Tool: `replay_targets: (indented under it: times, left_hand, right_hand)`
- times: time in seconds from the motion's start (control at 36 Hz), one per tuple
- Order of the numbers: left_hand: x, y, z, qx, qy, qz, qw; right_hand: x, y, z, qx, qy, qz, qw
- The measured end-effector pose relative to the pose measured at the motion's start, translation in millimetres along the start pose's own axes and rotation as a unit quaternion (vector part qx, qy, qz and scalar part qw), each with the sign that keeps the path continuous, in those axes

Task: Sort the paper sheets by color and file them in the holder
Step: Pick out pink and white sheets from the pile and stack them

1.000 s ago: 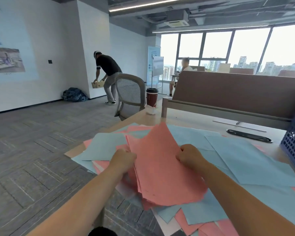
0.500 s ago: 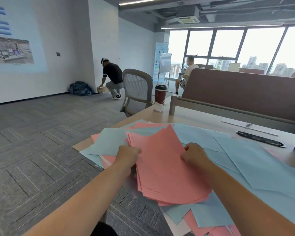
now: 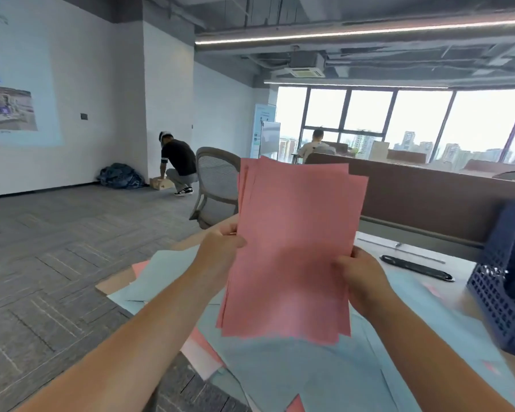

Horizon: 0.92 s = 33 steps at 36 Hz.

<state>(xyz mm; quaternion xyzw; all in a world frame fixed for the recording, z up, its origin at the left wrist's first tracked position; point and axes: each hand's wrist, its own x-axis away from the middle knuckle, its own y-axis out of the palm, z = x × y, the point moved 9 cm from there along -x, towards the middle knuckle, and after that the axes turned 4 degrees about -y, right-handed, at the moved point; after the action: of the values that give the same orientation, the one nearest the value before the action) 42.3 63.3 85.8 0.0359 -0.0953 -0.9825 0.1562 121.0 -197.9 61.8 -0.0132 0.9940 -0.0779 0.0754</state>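
I hold a stack of pink paper sheets [image 3: 292,248] upright above the desk. My left hand [image 3: 220,251] grips its left edge and my right hand [image 3: 361,278] grips its right edge. The sheets are fanned slightly, their edges uneven. Below them, light blue sheets [image 3: 295,373] lie spread over the desk with a few pink sheets [image 3: 201,340] poking out. The dark blue perforated holder [image 3: 501,295] stands at the right edge of the view, to the right of my right hand.
A black flat object [image 3: 415,267] lies on the desk [image 3: 113,283] behind the papers. A brown partition [image 3: 428,197] runs along the desk's far side. A grey mesh chair [image 3: 217,185] stands at the far left corner. A person [image 3: 177,165] crouches by the wall.
Both hands have lifted the pink stack off the desk and tipped it upright. The view has risen, and the blue holder shows at the right.
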Motion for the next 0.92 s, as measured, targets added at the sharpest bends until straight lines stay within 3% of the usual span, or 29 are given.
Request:
replay_targets:
  times: [0.17,0.33,0.67,0.81,0.92]
  left_hand:
    - [-7.4,24.6,23.5,-0.07,0.058,-0.025,0.996]
    - [-5.2,37.0,25.6,-0.092,0.084,-0.058,0.99]
    - [-6.8,36.9,-28.0,-0.043,0.006,-0.109,0.993]
    - [-13.1,42.2,-8.2,-0.014,0.039,-0.075,0.996]
    - [-15.4,43.7,-17.4,-0.022,0.043,-0.076,0.996]
  right_hand:
    - [12.3,-24.5,-31.5,0.015,-0.054,0.0,0.998]
    - [17.4,-34.9,-24.0,-0.04,-0.066,-0.017,0.997]
    - [33.8,-20.5,-0.8,-0.065,-0.014,-0.031,0.997]
    - [22.7,-30.1,-20.9,-0.066,-0.046,-0.002,0.997]
    - [21.4,-34.0,-14.2,-0.07,-0.053,-0.032,0.996]
